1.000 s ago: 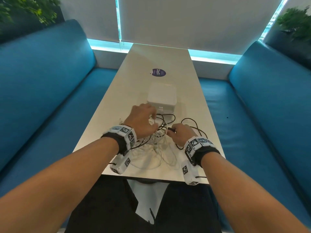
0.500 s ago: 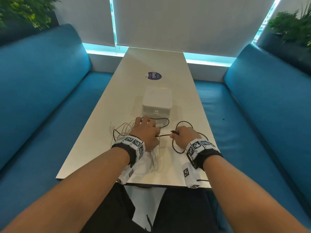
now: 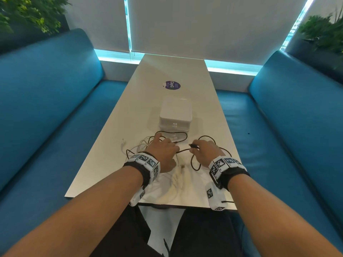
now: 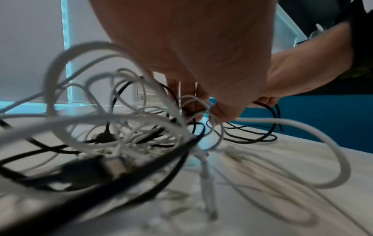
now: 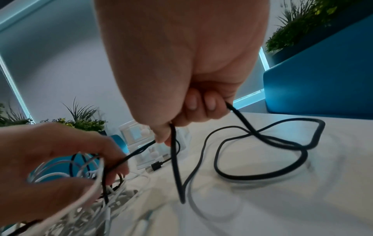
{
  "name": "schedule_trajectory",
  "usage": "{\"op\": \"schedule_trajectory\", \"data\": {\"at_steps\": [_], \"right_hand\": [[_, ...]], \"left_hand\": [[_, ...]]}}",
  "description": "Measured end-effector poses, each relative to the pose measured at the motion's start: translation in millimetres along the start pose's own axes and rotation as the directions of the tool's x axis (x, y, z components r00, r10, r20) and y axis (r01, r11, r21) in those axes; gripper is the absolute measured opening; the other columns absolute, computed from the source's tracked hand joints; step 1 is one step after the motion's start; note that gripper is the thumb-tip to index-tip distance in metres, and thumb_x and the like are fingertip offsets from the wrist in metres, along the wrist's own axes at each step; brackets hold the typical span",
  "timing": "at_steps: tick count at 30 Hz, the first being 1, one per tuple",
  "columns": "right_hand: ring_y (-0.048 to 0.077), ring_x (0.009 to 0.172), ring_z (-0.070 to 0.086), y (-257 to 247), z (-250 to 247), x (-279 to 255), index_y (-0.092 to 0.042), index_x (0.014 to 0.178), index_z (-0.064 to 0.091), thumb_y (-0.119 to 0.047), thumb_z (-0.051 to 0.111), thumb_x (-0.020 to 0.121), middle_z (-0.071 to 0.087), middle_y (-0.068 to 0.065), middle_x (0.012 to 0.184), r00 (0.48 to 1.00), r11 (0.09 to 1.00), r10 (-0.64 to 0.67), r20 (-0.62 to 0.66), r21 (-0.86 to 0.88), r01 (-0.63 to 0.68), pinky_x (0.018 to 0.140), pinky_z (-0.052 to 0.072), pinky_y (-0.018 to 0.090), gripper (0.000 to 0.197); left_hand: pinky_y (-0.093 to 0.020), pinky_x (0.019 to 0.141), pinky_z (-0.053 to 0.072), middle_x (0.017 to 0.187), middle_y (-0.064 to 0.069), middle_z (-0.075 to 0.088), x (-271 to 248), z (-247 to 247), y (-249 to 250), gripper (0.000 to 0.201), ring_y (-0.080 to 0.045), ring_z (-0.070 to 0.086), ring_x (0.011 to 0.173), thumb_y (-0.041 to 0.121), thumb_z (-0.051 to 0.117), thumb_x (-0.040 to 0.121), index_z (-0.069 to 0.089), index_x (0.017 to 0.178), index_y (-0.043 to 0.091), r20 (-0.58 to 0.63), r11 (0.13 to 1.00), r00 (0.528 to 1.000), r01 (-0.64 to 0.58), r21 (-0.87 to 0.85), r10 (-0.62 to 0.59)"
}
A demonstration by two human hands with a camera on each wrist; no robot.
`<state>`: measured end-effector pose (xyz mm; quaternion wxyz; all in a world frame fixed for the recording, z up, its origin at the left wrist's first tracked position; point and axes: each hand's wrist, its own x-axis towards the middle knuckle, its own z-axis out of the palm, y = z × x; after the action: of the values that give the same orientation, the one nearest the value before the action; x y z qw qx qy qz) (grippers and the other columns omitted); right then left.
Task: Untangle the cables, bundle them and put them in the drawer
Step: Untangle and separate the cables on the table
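A tangle of white cables (image 3: 176, 179) and black cable lies on the white table (image 3: 115, 156) near its front edge. My left hand (image 3: 167, 144) sits on top of the tangle, its fingers (image 5: 113, 161) curled round white loops (image 4: 121, 118) and a black strand. My right hand (image 3: 194, 147) pinches the black cable (image 5: 260, 175) near one plug end, fingers (image 5: 191, 102) curled round it. Its loops (image 3: 194, 165) lie free on the table at the right. A black USB plug (image 5: 156, 166) rests in front of the small white drawer box (image 3: 175, 113), which stands shut beyond both hands.
Blue sofas (image 3: 46, 101) run along both sides of the narrow table. A round purple sticker (image 3: 172, 85) lies beyond the drawer box. The table's front edge (image 3: 167, 203) is just under my wrists. Plants (image 3: 323, 30) stand behind the sofa backs.
Both hands have drawn back from the drawer box toward the table's front edge. The black cable now stretches between them, with more of its loops free on the right.
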<state>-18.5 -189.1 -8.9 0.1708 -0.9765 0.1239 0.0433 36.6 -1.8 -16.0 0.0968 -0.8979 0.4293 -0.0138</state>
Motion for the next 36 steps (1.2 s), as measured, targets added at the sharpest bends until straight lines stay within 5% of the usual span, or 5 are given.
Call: {"op": "schedule_trajectory", "data": {"at_steps": [14,22,25,29,36], "right_hand": [[0.025,0.089,0.063,2,4,3,-0.024,0.115,0.065,-0.032,0.050,0.096,0.066,0.004,0.107,0.989,0.963,0.147,0.006,-0.227,-0.142,0.073,0.050,0.033,0.025],[0.027,0.090,0.065,-35,7,3,-0.023,0.118,0.063,-0.023,0.045,0.098,0.072,0.007,0.097,0.985,0.986,-0.169,0.017,0.006,0.169,0.080,0.054,0.038,0.027],[0.019,0.079,0.068,-35,11,5,-0.023,0.099,0.071,-0.024,0.051,0.095,0.074,0.000,0.081,0.979,0.988,-0.152,0.136,0.052,0.146,0.076,0.057,0.035,0.020],[0.016,0.071,0.065,-34,9,4,-0.016,0.089,0.074,-0.025,0.053,0.095,0.074,-0.002,0.077,0.976,0.991,-0.130,0.172,0.023,0.128,0.060,0.049,0.025,0.023],[0.019,0.078,0.065,-25,4,0,-0.025,0.092,0.071,-0.037,0.061,0.085,0.070,0.000,0.082,0.991,0.992,-0.120,0.061,0.032,0.118,0.077,0.056,0.036,0.017]], "left_hand": [[-0.054,0.109,0.019,0.113,0.008,0.061,-3,7,-9,0.030,-0.021,0.047,0.118,0.046,0.060,0.085,0.059,0.113,0.035,-0.050,0.990,0.992,0.110,-0.092,-0.115],[-0.041,0.117,0.016,0.141,0.001,0.043,-5,11,-4,0.042,-0.019,0.043,0.129,0.038,0.070,0.081,0.053,0.116,0.022,-0.252,0.960,0.961,0.043,-0.277,-0.116],[-0.040,0.108,0.029,0.118,0.001,0.048,-15,8,-9,0.030,-0.021,0.043,0.110,0.045,0.064,0.077,0.052,0.094,0.022,-0.375,0.954,0.915,0.035,-0.296,-0.150],[-0.045,0.108,0.022,0.117,0.004,0.052,-24,9,-18,0.037,-0.022,0.043,0.115,0.052,0.047,0.079,0.068,0.100,0.031,-0.233,0.991,0.969,0.059,-0.117,-0.085],[-0.053,0.111,0.017,0.118,0.008,0.059,-24,21,-22,0.047,-0.020,0.048,0.119,0.052,0.049,0.083,0.059,0.127,0.037,-0.041,0.999,0.998,0.053,-0.013,-0.054]]}}
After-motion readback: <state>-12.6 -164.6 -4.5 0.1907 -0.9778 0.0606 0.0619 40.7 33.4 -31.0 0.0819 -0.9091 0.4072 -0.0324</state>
